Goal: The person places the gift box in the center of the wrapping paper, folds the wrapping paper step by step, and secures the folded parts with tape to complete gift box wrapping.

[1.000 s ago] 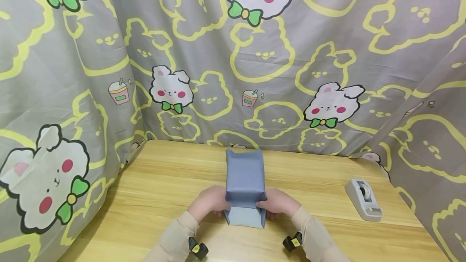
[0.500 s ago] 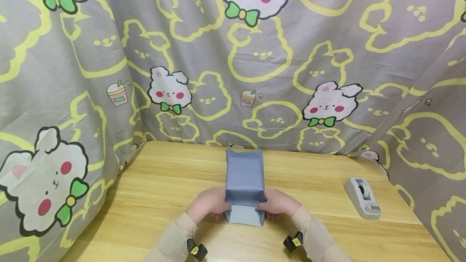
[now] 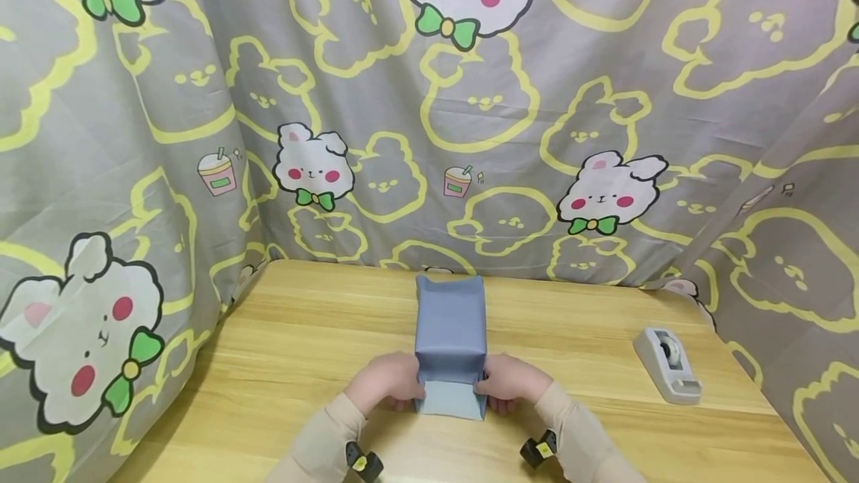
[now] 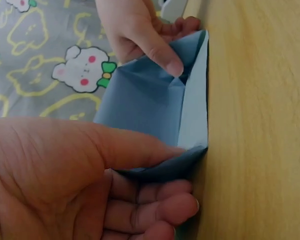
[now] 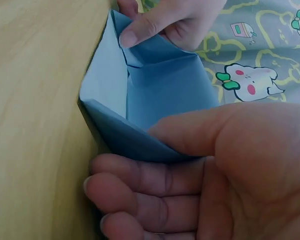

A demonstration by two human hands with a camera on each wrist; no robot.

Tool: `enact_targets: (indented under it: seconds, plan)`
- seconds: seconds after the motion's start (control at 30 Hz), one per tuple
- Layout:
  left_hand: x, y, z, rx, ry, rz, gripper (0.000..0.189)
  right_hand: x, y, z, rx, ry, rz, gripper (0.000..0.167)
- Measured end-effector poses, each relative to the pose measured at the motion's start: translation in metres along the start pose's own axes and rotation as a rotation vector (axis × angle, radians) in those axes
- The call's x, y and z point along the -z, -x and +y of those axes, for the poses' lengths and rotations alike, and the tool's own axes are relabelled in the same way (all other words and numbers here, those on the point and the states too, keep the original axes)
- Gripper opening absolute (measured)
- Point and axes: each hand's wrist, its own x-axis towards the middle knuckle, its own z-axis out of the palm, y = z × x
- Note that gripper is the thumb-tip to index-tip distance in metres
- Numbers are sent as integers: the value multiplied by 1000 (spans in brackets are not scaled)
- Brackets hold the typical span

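Observation:
A box-shaped parcel (image 3: 451, 315) in blue-grey wrapping paper lies on the table, its near end toward me. There, a pale-sided paper flap (image 3: 451, 399) extends flat along the tabletop, with folded side edges. My left hand (image 3: 389, 380) pinches the flap's left edge, thumb inside and fingers outside. On the opposite edge my right hand (image 3: 513, 381) pinches the paper the same way. In the left wrist view, the left thumb (image 4: 135, 148) presses along the inner fold of the wrapping paper (image 4: 140, 102). The right thumb (image 5: 190, 132) lies inside the paper's edge in the right wrist view.
A grey tape dispenser (image 3: 679, 387) with a roll in it stands at the right of the wooden table (image 3: 302, 311). A patterned curtain (image 3: 376, 95) hangs behind the table and along both sides.
Both hands have slid slightly toward me along the flap's side edges, still pinching the paper. The parcel and the tape dispenser stay in place.

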Motion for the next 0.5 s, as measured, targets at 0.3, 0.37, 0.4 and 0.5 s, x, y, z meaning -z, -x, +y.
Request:
enact_targets:
  seconds: [0.3, 0.37, 0.4, 0.5]
  plan:
    - [1, -9, -12, -41, 124, 4, 24, 2, -2, 3, -8, -59, 3, 27]
    - [3, -12, -15, -35, 159, 60, 27, 4, -3, 4, -22, -64, 19, 31]
    - [3, -13, -16, -30, 175, 85, 27, 4, -3, 4, -24, -57, 31, 33]
    - [3, -16, -16, -19, 179, 149, 26, 3, -4, 3, -28, -30, 63, 30]
